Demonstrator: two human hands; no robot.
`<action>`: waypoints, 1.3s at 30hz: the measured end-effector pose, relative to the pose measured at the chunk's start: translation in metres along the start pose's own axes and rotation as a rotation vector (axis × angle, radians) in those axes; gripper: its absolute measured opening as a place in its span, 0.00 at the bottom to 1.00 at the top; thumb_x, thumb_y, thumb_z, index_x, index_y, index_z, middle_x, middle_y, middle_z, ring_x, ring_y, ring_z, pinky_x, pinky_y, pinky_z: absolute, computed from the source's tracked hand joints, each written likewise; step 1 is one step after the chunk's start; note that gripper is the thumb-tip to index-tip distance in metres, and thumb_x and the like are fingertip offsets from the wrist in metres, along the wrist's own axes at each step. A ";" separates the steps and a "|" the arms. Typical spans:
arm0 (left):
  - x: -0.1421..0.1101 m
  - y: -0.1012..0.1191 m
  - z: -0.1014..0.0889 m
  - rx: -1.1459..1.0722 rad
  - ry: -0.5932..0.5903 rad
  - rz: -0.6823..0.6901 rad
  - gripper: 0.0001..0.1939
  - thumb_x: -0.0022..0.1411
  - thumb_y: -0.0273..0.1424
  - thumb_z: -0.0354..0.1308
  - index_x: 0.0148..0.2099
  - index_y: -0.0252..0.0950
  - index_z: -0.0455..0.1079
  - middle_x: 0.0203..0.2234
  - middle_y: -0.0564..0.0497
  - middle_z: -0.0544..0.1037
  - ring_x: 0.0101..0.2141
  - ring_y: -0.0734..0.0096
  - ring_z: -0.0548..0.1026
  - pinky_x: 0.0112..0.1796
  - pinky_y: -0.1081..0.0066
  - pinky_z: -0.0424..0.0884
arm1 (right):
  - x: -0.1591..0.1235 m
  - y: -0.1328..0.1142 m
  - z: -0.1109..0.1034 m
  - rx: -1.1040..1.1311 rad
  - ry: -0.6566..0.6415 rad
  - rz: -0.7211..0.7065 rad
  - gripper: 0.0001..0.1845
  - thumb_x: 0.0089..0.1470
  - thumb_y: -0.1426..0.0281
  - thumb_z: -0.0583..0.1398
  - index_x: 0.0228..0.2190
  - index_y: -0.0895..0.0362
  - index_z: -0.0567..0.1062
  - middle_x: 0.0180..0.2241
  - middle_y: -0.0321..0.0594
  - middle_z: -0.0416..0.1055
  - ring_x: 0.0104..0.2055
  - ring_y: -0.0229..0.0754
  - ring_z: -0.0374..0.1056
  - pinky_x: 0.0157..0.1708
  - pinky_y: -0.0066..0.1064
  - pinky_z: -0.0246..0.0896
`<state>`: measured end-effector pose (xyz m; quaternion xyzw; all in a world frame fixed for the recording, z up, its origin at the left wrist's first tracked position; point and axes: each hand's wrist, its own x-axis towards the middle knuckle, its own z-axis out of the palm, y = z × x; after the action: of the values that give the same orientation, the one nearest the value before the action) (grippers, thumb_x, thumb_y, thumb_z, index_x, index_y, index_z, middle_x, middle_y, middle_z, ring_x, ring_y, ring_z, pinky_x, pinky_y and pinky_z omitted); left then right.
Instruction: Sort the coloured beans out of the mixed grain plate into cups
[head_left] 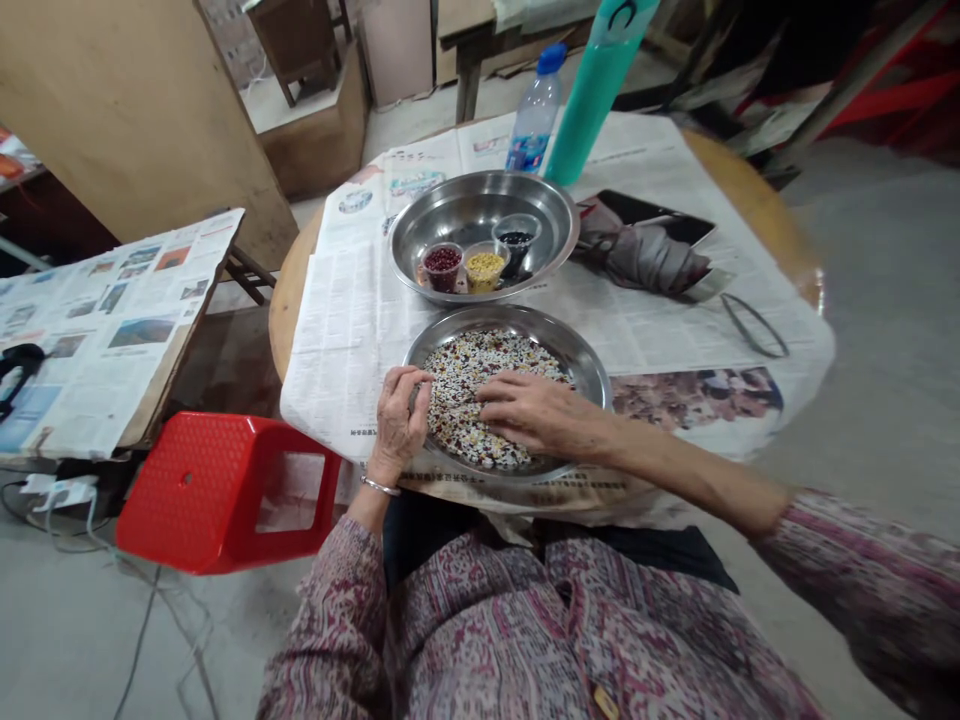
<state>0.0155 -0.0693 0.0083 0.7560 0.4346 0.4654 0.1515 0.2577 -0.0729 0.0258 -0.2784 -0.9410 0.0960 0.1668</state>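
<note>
A shallow steel dish (598,375) holds a spread layer of mixed beans and grains (469,355), mostly white with dark red, black and yellow among them. Over its left rim sits my left hand (403,415), fingers curled in toward the thumb; what they close on, if anything, is hidden. My right hand (536,410) reaches across from the right, its fingers stretched out on the beans. Behind stands a larger steel basin (409,230). Inside it are clear plastic cups of dark red beans (442,268), yellow kernels (484,268) and black beans (516,240).
Newspaper (337,330) covers the round table. A water bottle (534,115) and a teal bottle (592,100) stand behind the basin. A folded umbrella (645,258) and a dark flat object (660,215) lie right. A red stool (202,490) stands left.
</note>
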 end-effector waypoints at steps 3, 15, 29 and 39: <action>0.000 -0.002 0.001 0.011 0.001 0.000 0.08 0.75 0.31 0.51 0.45 0.38 0.72 0.42 0.47 0.75 0.47 0.65 0.74 0.52 0.62 0.72 | -0.017 0.024 -0.006 -0.061 0.077 0.180 0.13 0.63 0.72 0.55 0.36 0.54 0.81 0.44 0.46 0.77 0.47 0.48 0.69 0.47 0.42 0.68; 0.002 0.001 0.000 0.022 0.005 0.007 0.09 0.75 0.31 0.51 0.44 0.37 0.72 0.41 0.47 0.75 0.46 0.66 0.74 0.51 0.64 0.72 | 0.030 0.002 0.010 -0.127 0.093 0.488 0.13 0.65 0.65 0.57 0.45 0.57 0.77 0.45 0.50 0.74 0.50 0.52 0.66 0.43 0.39 0.67; 0.000 0.000 0.000 0.029 -0.005 -0.014 0.11 0.76 0.29 0.47 0.45 0.38 0.72 0.41 0.47 0.75 0.46 0.65 0.74 0.50 0.63 0.73 | 0.022 -0.028 0.019 -0.007 0.021 0.047 0.11 0.65 0.74 0.55 0.35 0.56 0.77 0.35 0.45 0.74 0.39 0.46 0.66 0.39 0.36 0.62; -0.001 0.000 0.000 0.008 0.019 -0.006 0.08 0.74 0.29 0.51 0.45 0.37 0.72 0.41 0.47 0.75 0.46 0.65 0.75 0.51 0.63 0.72 | 0.013 0.024 0.000 -0.129 0.142 0.425 0.14 0.57 0.80 0.55 0.36 0.57 0.80 0.37 0.48 0.74 0.43 0.50 0.67 0.42 0.38 0.66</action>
<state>0.0155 -0.0702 0.0071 0.7507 0.4403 0.4705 0.1458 0.2594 -0.0462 0.0223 -0.4863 -0.8514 0.0489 0.1903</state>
